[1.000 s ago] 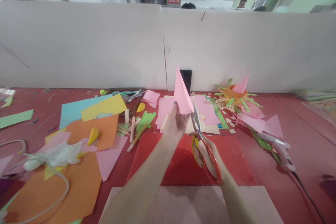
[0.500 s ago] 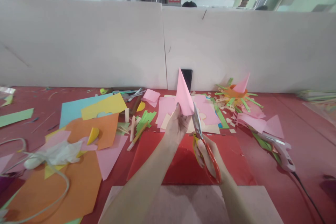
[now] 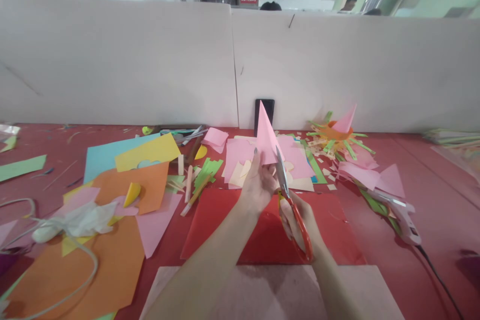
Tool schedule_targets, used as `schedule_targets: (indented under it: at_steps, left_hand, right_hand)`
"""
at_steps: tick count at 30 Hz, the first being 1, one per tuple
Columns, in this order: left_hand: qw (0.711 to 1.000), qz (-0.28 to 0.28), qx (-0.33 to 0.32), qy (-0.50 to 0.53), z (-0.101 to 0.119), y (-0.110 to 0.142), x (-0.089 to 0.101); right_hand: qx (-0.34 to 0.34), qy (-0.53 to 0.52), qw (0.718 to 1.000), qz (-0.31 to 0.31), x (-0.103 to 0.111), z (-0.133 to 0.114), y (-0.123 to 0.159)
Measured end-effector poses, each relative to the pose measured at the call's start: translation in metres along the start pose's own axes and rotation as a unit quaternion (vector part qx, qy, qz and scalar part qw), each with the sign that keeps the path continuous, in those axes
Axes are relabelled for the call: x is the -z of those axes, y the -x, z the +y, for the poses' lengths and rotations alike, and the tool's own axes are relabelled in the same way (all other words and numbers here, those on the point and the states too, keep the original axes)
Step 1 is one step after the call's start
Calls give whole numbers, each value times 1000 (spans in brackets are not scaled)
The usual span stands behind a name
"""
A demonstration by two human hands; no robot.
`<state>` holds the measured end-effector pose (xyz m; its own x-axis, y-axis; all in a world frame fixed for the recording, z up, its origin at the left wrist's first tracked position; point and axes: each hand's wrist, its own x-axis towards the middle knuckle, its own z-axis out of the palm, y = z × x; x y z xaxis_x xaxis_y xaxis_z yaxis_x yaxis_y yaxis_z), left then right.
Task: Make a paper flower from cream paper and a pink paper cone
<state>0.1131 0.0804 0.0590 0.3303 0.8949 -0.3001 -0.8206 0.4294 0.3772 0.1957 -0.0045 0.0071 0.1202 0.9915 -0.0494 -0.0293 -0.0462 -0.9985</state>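
Note:
A pink paper cone [image 3: 266, 142] points upward in my left hand [image 3: 258, 182], whose fingers are closed around its lower edge. My right hand [image 3: 300, 217] grips scissors [image 3: 282, 172] with red and yellow handles. Their blades point up and meet the cone's lower right side; I cannot tell how far apart the blades are. Both hands are above a red sheet [image 3: 221, 225]. Behind the cone, pink paper pieces [image 3: 238, 152] lie on the table, and a black phone [image 3: 258, 115] leans on the white partition.
To the right are a glue gun [image 3: 401, 215] with a cord and an orange paper piece with green strips [image 3: 339, 132] and a pink cone. Orange sheets [image 3: 97, 260], yellow and blue paper and a white cable [image 3: 90, 255] cover the left. A white partition [image 3: 123, 60] stands behind.
My left hand and the cone have shifted slightly right and a little down. The scissors remain at the cone's lower right edge, with their handles moved slightly left.

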Motion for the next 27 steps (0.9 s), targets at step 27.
schedule_targets:
  at_steps: [27]
  left_hand:
    - [997,-1,-66,33,20,5,-7]
  right_hand:
    - [62,101,993,-29,1,1,-3]
